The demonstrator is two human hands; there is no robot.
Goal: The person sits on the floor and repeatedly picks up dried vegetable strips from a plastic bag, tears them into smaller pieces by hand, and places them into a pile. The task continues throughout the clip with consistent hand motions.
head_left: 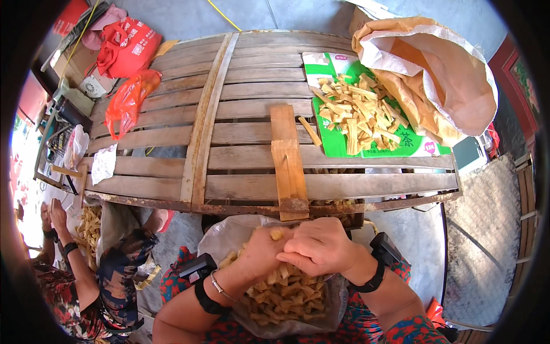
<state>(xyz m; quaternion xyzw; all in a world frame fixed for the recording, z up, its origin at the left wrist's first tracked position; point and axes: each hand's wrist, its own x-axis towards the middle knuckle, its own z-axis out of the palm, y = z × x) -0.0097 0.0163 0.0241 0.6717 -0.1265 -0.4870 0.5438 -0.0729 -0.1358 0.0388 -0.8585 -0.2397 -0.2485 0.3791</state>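
Note:
Close together over my lap, both my hands are closed and touching. From the fist of my left hand [260,252] the end of a pale yellow stick [277,234] pokes out. The fingers of my right hand [321,247] are curled against the left one, and whatever they grip is hidden. Below them, a translucent plastic bag [338,307] lies open on my lap, holding many short pale yellow pieces [289,301]. Just beyond my hands, a stepped wooden block [288,166] rests on the slatted table [246,123], overhanging its near edge.
At the table's right, yellow sticks [361,112] are piled on a green printed sheet [338,148] beside a large open paper sack [427,74]. A red plastic bag [130,103] and a red tote [127,49] sit left. Another person's hand [57,215] is at far left.

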